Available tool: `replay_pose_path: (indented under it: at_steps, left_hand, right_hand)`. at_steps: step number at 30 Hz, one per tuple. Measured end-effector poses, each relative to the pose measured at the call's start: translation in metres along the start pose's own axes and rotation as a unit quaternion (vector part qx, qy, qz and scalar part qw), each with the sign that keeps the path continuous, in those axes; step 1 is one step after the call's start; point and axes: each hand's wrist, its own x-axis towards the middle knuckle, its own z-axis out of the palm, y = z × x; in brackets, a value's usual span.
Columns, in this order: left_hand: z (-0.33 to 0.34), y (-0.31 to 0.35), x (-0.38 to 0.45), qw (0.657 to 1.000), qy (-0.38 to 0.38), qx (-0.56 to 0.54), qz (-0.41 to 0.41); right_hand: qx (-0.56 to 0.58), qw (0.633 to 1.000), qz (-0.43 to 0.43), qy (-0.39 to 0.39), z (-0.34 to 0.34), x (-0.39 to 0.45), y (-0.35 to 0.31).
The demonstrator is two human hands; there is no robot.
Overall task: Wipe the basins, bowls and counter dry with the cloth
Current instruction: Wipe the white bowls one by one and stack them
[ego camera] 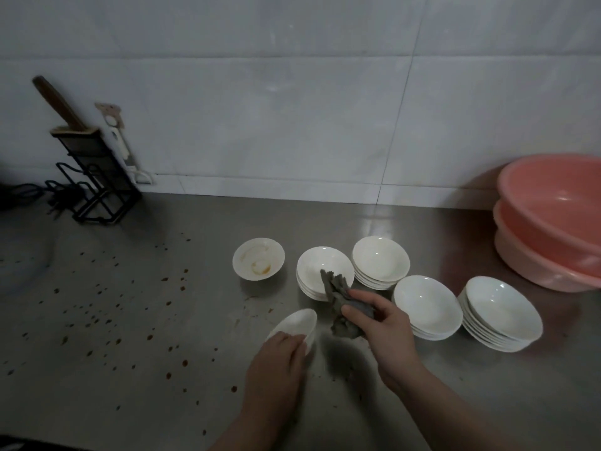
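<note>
The cloth point(349, 307), grey and crumpled, is gripped by the curled fingers of the right hand point(387, 323), its end draped over the rim of a bowl stack point(312, 265). The left hand point(276, 359) holds a tilted bowl point(297, 322) at its rim. Three more stacks extend right toward two nested pink basins point(553, 229) at the edge. The steel bench point(130, 320) left is open, spotted brown, below a tiled wall point(292, 92).
</note>
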Motion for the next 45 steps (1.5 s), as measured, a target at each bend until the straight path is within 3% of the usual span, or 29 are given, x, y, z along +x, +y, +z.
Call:
replay_pose_path:
  at_steps: [3,6,8,10,13,17,20,23,26,30,32,35,37,42,45]
  left_hand:
    - [-0.022,0.000,0.006,0.966,0.089,-0.205,-0.133]
    - [-0.044,0.004,0.012,0.854,0.088,-0.429,-0.281]
    - [-0.054,0.009,0.016,0.768,0.058,-0.545,-0.330]
    - [-0.059,0.014,0.017,0.722,0.047,-0.598,-0.343]
    - [-0.061,0.020,0.016,0.717,0.041,-0.611,-0.333]
    - [-0.059,0.029,0.016,0.759,0.048,-0.570,-0.310]
    - [-0.060,0.039,0.017,0.773,0.034,-0.572,-0.271]
    - [-0.060,0.042,0.024,0.765,0.037,-0.586,-0.264]
    - [-0.058,0.045,0.029,0.731,0.048,-0.625,-0.270]
    - [-0.060,0.049,0.032,0.630,0.068,-0.718,-0.289]
    - [-0.063,0.047,0.036,0.604,0.076,-0.734,-0.301]
    - [-0.068,0.045,0.041,0.632,0.072,-0.715,-0.290]
    - [-0.070,0.041,0.042,0.661,0.062,-0.694,-0.279]
    - [-0.071,0.039,0.039,0.750,0.019,-0.613,-0.248]
    - [-0.067,0.046,0.037,0.788,0.012,-0.575,-0.219]
  right_hand:
    - [0.051,0.998,0.019,-0.037,0.004,-0.002,-0.011]
    - [0.063,0.994,0.033,-0.080,0.011,-0.001,-0.019]
    - [0.036,0.993,0.037,-0.102,0.016,0.000,-0.023]
    - [0.005,0.992,0.051,-0.113,0.023,0.002,-0.027]
    - [-0.001,0.989,0.082,-0.126,0.034,0.001,-0.032]
    - [-0.051,0.993,0.037,-0.103,0.044,0.002,-0.035]
    - [-0.147,0.979,-0.085,-0.114,0.049,0.002,-0.033]
    - [-0.257,0.922,-0.266,-0.115,0.055,-0.006,-0.021]
    - [-0.287,0.866,-0.400,-0.084,0.057,-0.013,-0.009]
    - [-0.297,0.808,-0.501,-0.088,0.044,-0.014,0.001]
    - [-0.274,0.823,-0.492,-0.072,0.035,-0.015,0.007]
    - [-0.138,0.931,-0.337,-0.024,0.029,-0.015,0.005]
    - [-0.069,0.967,-0.243,-0.037,0.031,-0.010,-0.004]
    - [-0.056,0.989,-0.116,-0.072,0.030,0.013,-0.036]
    - [-0.148,0.970,-0.170,-0.093,0.036,0.011,-0.046]
